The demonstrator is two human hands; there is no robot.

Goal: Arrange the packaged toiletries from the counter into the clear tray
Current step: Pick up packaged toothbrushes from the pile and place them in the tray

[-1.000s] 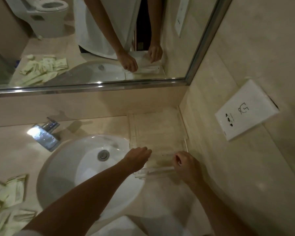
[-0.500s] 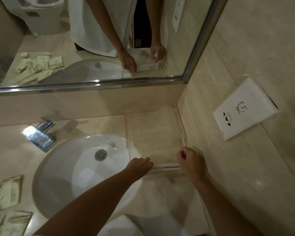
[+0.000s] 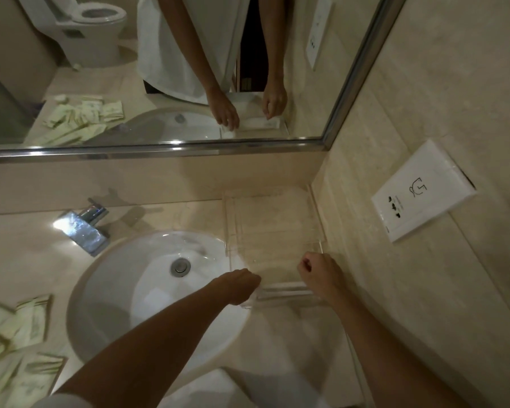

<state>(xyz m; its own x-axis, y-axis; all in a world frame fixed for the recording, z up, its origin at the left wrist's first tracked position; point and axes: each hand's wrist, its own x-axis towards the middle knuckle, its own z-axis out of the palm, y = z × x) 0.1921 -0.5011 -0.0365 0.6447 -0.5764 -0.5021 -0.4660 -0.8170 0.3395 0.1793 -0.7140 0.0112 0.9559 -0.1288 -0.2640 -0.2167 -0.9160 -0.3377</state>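
Clear tray [image 3: 273, 228] sits on counter in corner, right of sink [image 3: 147, 290]. Left hand [image 3: 239, 285] & right hand [image 3: 318, 270] both curled on its near edge. Toiletry packets [image 3: 15, 328] piled far left.

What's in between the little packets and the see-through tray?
In the head view, the white sink lies between the packets on the left and the clear tray on the right. The left hand reaches across it.

I can read no words; the wall plate [image 3: 423, 192] bears only a small line symbol.
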